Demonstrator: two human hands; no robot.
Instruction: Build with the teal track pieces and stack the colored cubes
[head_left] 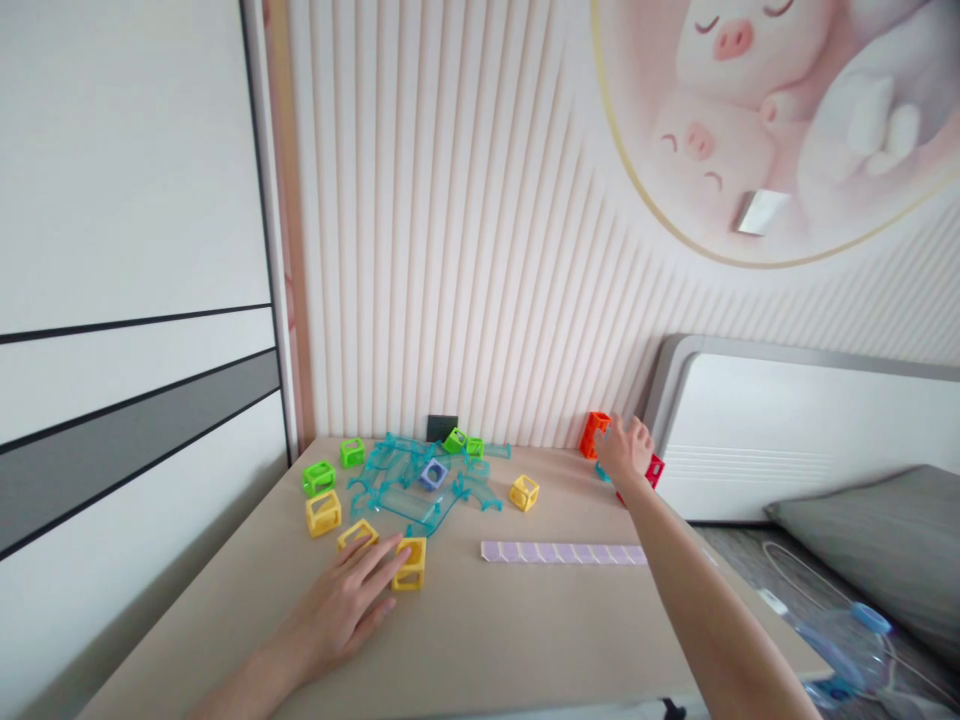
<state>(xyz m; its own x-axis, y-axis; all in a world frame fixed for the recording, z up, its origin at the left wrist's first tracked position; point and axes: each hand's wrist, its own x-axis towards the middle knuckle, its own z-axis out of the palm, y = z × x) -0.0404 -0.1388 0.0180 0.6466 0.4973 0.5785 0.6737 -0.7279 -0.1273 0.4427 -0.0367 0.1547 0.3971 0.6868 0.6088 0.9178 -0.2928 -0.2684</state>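
My left hand [352, 598] lies over the near left part of the table with its fingers stretched out. A fingertip rests on or right beside a yellow cube frame [409, 577], and the fingers partly cover a second yellow cube frame [358, 534]. At the far right my right hand [628, 450] hovers with its fingers apart, between an orange block [594, 436] and a red block [654, 472]. My wrist hides part of the red one. A small teal piece [602, 471] shows under the right hand; whether I touch it I cannot tell.
Clear teal track pieces [405, 500] lie heaped at the back, with a lavender cube [433, 474] and green cubes [319, 478] among and beside them. A purple strip [562, 553] crosses the table [480, 640]. A plastic bottle [847, 650] is beyond the right edge.
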